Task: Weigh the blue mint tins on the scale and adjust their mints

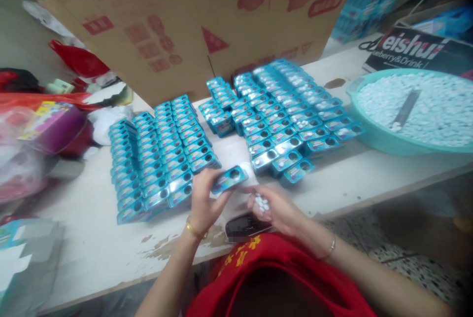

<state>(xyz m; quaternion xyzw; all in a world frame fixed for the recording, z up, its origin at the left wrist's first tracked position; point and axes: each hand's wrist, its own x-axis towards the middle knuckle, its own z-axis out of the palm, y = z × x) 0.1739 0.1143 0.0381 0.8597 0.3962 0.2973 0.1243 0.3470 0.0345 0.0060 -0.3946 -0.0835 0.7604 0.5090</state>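
Observation:
My left hand [207, 196] is closed round a small blue box [229, 179] with a round dark hole in its top, tilted above the table. My right hand [275, 207] is cupped closed around several small white tablets [261, 202], just right of that box. Rows of similar blue boxes [162, 159] stand to the left of my hands. Another block of blue boxes [284, 105] stands ahead to the right, with white tablets showing on some. A dark phone-like object [247, 227] lies on the table below my hands.
A large cardboard box [177, 21] stands behind the rows. On the right is a pale green basin [369, 134] of white tablets with a flat grey strip [405, 107] in it. Plastic bags [22, 154] and a purple package [55, 127] lie left. The table edge [347, 203] runs close to me.

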